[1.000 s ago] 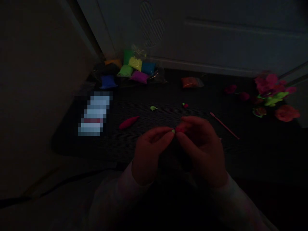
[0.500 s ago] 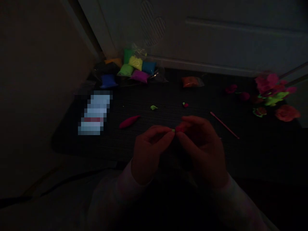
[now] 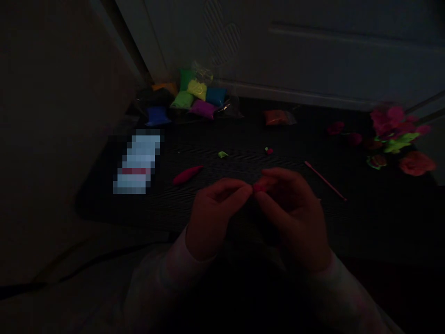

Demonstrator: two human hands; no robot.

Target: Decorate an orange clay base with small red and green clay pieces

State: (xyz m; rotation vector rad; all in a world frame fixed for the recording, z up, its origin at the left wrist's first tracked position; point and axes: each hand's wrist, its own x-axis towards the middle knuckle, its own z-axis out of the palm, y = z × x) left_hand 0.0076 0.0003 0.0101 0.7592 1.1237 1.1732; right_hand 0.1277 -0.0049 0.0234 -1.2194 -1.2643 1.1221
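Between the thumb and forefinger of my right hand (image 3: pixel 295 218) is a small pinkish-red piece of modelling clay (image 3: pixel 259 188). My left hand (image 3: pixel 215 215) is pinched closed at the left end of that piece, and its fingertips cover the green end. Both hands are held over the front part of the dark table. Beyond them lie a small light-green clay leaf (image 3: pixel 223 154) and a tiny red and green clay bit (image 3: pixel 269 150). A tapered lump of pinkish-red clay (image 3: pixel 187 175) rests to the left. On the right lies a thin pink tool (image 3: pixel 325 180).
Several bags of coloured clay (image 3: pixel 182 99) are heaped at the back left, with an orange bag (image 3: pixel 278 117) farther right. A blurred-out bright phone-like screen (image 3: pixel 139 160) lies at left. Clay flowers (image 3: pixel 396 134) stand at the right end of the dark table (image 3: pixel 139 211). The scene is dim.
My left fingertips have closed over the green end that showed between the hands. The left hand has shifted very slightly; the right hand keeps its place with the pinkish-red piece.
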